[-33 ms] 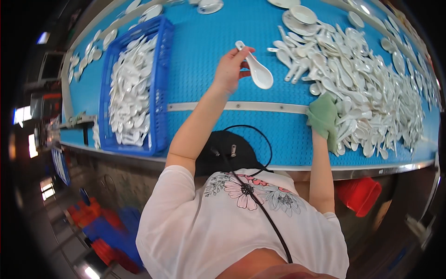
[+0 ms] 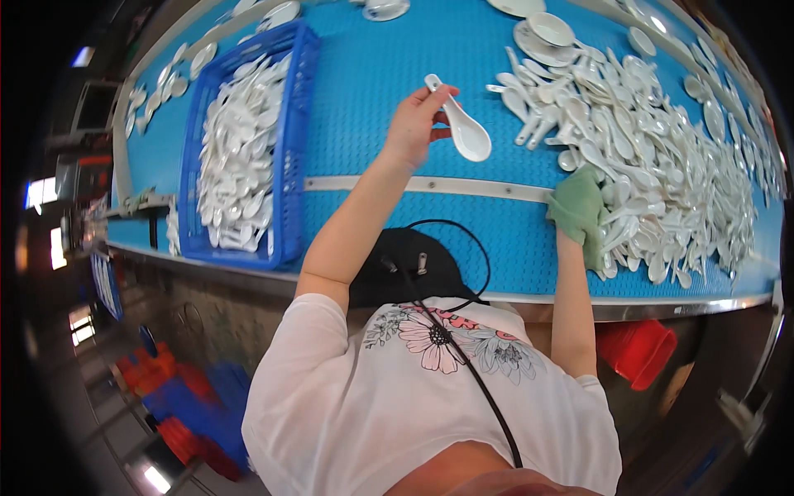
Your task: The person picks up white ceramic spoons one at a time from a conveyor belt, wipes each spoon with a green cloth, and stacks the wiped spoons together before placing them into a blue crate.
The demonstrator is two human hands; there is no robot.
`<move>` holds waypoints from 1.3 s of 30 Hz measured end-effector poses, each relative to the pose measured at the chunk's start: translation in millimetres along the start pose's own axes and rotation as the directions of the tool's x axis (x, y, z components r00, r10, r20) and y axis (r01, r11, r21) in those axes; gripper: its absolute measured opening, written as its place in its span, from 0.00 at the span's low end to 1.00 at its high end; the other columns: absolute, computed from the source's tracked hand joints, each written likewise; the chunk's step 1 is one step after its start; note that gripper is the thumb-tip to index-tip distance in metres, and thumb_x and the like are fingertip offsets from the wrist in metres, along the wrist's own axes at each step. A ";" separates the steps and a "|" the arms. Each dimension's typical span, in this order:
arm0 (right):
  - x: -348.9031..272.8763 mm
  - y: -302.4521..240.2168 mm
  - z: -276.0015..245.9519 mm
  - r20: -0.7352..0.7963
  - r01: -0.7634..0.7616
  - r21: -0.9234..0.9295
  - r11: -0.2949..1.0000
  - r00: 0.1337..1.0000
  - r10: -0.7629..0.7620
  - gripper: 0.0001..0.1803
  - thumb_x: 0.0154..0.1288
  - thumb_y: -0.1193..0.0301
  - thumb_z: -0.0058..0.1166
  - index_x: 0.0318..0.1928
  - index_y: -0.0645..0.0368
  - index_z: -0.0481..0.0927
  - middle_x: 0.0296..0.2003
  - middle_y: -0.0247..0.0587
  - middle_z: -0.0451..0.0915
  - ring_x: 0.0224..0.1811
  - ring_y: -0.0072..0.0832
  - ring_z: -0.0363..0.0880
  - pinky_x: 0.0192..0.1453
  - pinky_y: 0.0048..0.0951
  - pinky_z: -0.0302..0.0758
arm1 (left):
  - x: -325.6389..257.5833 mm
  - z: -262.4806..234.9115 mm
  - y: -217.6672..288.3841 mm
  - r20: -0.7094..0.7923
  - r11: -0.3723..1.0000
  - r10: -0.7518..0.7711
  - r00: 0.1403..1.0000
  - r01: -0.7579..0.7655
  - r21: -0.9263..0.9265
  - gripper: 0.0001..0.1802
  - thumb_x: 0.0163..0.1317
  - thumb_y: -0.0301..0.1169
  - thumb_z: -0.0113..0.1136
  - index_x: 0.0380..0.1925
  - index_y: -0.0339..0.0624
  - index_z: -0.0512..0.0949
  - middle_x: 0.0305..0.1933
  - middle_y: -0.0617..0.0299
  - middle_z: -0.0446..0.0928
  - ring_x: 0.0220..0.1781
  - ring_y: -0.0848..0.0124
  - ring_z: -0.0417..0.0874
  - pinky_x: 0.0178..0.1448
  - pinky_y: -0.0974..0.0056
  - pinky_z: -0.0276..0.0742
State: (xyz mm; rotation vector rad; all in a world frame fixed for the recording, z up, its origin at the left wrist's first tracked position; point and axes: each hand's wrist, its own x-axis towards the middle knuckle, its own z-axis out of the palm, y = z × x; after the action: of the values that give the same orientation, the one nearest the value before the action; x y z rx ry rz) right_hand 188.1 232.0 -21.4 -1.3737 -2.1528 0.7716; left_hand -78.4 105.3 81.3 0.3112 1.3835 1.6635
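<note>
Dimpled blue surface [image 2: 364,99] — glossy, oval-bowled spoon [image 2: 471,140]

Wht spoon [image 2: 469,138] held tilted, bowl lwr R; grn cloth [image 2: 579,208] bunched.

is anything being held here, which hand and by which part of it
The left hand holds a white spoon by its handle, toward the end. A green cloth hides the right hand, so its grip cannot be told.
</note>
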 end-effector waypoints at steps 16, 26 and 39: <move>-105.5 -126.0 19.3 0.447 -0.495 0.743 0.451 0.868 0.216 0.24 0.51 0.81 0.47 0.52 0.59 0.68 0.35 0.34 0.71 0.31 0.22 0.70 0.32 0.24 0.71 | -92.3 -87.6 -31.5 -0.027 0.999 -0.054 0.998 0.054 0.005 0.14 0.58 0.40 0.54 0.28 0.39 0.71 0.17 0.69 0.64 0.20 0.80 0.63 0.24 0.74 0.58; -136.0 -160.9 31.8 0.488 -0.487 0.770 0.413 0.866 0.110 0.21 0.47 0.81 0.53 0.46 0.66 0.71 0.41 0.40 0.74 0.38 0.23 0.73 0.44 0.22 0.70 | -113.7 -73.0 -15.3 0.233 0.992 -0.058 0.971 0.028 0.127 0.18 0.57 0.43 0.56 0.38 0.39 0.75 0.19 0.72 0.66 0.22 0.82 0.65 0.27 0.75 0.60; -141.3 -192.7 23.3 0.315 0.014 0.469 0.883 0.932 -0.182 0.29 0.59 0.79 0.47 0.61 0.58 0.56 0.50 0.38 0.68 0.49 0.23 0.69 0.52 0.24 0.69 | -162.1 -96.8 -13.9 0.784 -0.426 0.620 -0.042 -0.856 0.291 0.11 0.48 0.34 0.57 0.34 0.60 0.79 0.28 0.77 0.77 0.19 0.80 0.64 0.20 0.75 0.57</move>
State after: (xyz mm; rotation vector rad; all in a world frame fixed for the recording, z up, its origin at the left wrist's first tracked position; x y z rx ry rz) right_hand 101.9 31.9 79.6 -0.9186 -2.0755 1.4688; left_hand -49.9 -81.5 92.7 2.8157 1.6678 1.4934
